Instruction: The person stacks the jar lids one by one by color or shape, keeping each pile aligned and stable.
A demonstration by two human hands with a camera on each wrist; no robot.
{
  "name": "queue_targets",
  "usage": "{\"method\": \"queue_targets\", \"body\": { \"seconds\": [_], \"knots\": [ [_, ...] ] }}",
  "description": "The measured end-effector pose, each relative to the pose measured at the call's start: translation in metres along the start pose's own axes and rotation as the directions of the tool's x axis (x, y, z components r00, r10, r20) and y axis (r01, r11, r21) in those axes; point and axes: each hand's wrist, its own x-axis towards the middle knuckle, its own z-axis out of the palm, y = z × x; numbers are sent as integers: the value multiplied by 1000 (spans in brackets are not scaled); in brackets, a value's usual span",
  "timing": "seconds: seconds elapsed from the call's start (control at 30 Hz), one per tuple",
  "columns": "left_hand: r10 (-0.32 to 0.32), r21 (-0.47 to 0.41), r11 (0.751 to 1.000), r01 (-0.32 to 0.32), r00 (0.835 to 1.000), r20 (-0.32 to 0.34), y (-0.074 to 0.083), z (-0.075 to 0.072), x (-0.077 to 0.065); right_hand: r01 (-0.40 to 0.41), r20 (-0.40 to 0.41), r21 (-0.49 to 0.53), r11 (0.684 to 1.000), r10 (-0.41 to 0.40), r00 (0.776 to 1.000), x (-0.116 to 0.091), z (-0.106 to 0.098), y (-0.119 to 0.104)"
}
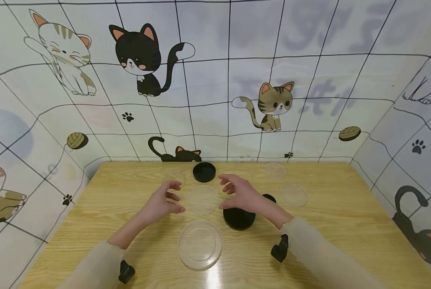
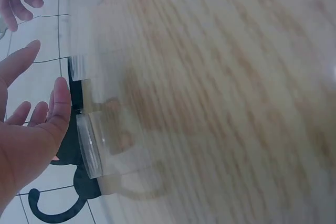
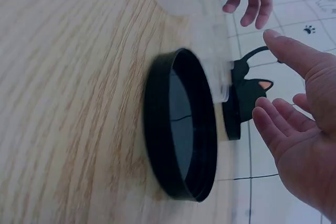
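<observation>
My left hand (image 1: 164,202) hovers over the table with its fingers loosely bent and nothing in them. Facing it, my right hand (image 1: 241,194) is likewise bare, fingers and thumb spread apart. Between the two lies a clear round plastic lid (image 1: 203,200). Under the right hand is a large black round lid (image 1: 239,220), its raised rim facing up in the right wrist view (image 3: 178,182). Nearer me rests a larger clear lid (image 1: 200,245) with a ring on it. A faint clear disc (image 1: 175,176) lies just beyond the left fingertips.
A smaller black lid (image 1: 204,172) stands at the table's back edge. Two clear discs (image 1: 294,195) lie to the right. Another black round piece (image 1: 269,198) is partly hidden behind my right wrist. A cat-patterned cloth wall (image 1: 208,80) borders the wooden table (image 1: 128,249).
</observation>
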Motion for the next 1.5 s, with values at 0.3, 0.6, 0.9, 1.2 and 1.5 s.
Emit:
{"method": "queue_targets", "body": {
  "seconds": [0.3,0.6,0.9,1.2,1.5],
  "knots": [
    [-36,15,999,36,999,13,-12,8,15,-55,47,7,998,54,997,21,6,22],
    [-43,-1,999,43,999,16,-22,15,22,-65,86,-37,997,68,994,33,13,36],
    [-52,16,999,52,999,3,-22,20,25,-66,109,-120,991,80,991,37,15,37],
    [-95,45,994,96,995,-14,-22,23,26,-76,126,-162,984,97,987,42,19,38],
    [-87,89,992,89,996,-26,-23,26,30,-68,126,-190,979,93,988,46,18,41]
  ]
}}
